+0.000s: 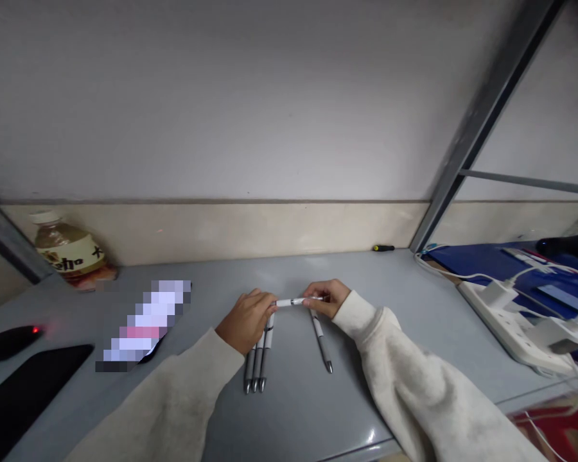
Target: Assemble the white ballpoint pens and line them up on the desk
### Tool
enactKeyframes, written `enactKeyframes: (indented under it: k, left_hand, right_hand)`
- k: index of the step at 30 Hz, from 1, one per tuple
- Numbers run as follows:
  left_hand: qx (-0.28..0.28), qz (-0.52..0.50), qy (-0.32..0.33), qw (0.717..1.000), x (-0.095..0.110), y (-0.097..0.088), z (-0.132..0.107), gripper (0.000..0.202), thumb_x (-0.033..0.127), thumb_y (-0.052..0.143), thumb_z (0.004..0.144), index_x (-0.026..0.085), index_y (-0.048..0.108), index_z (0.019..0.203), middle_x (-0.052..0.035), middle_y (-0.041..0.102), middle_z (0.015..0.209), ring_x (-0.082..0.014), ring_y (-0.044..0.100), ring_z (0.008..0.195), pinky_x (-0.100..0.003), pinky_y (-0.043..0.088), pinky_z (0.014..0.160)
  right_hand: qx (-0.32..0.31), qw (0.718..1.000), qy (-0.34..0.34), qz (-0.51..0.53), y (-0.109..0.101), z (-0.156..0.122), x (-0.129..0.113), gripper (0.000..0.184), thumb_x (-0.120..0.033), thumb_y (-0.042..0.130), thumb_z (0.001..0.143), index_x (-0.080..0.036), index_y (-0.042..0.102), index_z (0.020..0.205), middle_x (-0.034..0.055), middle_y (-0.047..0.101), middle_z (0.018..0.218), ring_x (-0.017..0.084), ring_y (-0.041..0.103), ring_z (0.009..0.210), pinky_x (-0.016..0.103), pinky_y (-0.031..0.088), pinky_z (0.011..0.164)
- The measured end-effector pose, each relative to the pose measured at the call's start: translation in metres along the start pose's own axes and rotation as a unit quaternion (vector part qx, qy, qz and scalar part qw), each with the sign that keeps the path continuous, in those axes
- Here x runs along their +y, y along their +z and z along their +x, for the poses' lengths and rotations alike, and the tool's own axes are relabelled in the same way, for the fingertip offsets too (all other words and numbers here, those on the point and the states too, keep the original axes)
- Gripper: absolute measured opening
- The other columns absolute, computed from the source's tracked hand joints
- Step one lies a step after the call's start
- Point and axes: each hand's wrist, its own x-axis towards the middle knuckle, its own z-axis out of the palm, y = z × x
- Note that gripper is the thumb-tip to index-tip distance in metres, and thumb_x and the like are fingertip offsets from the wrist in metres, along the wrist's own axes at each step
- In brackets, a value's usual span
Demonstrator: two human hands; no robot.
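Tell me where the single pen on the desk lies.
In the head view, the single pen lies right of three grouped pens, near the right hand.

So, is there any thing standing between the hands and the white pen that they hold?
Nothing visible does: the left hand and right hand both hold the white pen directly. Three pens lie beside the left hand, a single pen by the right; none comes between.

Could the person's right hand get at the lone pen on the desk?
Probably yes: the lone pen lies close to the right hand, with nothing covering its near end. But that hand holds another pen, which may hinder it.
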Motion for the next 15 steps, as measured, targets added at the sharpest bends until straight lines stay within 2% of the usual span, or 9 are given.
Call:
enactKeyframes:
  k: [4, 10, 12, 15]
  left_hand:
    - [0.012, 0.046, 0.015, 0.999, 0.003, -0.001, 0.000, 0.027, 0.015, 0.031, 0.089, 0.018, 0.049, 0.070, -0.0009, 0.053, 0.063, -0.0167, 0.048, 0.064, -0.028, 0.036, 0.060]
    - [0.059, 0.134, 0.045, 0.988, 0.011, -0.006, 0.001, 0.031, 0.009, 0.031, 0.088, 0.018, 0.048, 0.063, -0.0027, 0.053, 0.059, -0.0176, 0.045, 0.062, -0.030, 0.032, 0.058]
    - [0.064, 0.146, 0.046, 0.986, 0.012, -0.007, 0.001, 0.033, 0.011, 0.030, 0.089, 0.018, 0.050, 0.064, -0.0030, 0.053, 0.061, -0.0176, 0.045, 0.063, -0.030, 0.032, 0.059]
    - [0.073, 0.134, 0.039, 0.988, 0.012, -0.009, 0.001, 0.030, 0.021, 0.029, 0.092, 0.018, 0.055, 0.077, -0.0040, 0.056, 0.069, -0.0185, 0.048, 0.068, -0.030, 0.033, 0.062]
  right_hand:
    - [-0.060, 0.996, 0.033, 0.053, 0.000, -0.003, -0.001, 0.039, -0.048, 0.050, 0.077, -0.013, 0.058, 0.063, -0.0075, 0.035, 0.039, 0.005, 0.026, 0.037, 0.020, 0.019, 0.039]
    - [-0.139, 0.968, 0.081, 0.193, -0.002, -0.005, -0.001, 0.044, -0.054, 0.052, 0.074, -0.013, 0.056, 0.061, -0.0098, 0.029, 0.033, 0.003, 0.018, 0.032, 0.022, 0.013, 0.036]
    - [-0.135, 0.958, 0.098, 0.233, -0.002, -0.004, -0.001, 0.043, -0.055, 0.055, 0.070, -0.013, 0.057, 0.062, -0.0097, 0.031, 0.030, 0.004, 0.020, 0.029, 0.021, 0.014, 0.034]
    - [-0.064, 0.948, 0.129, 0.286, -0.001, 0.001, -0.003, 0.039, -0.052, 0.066, 0.060, -0.014, 0.056, 0.065, -0.0075, 0.043, 0.034, 0.006, 0.033, 0.030, 0.020, 0.021, 0.032]
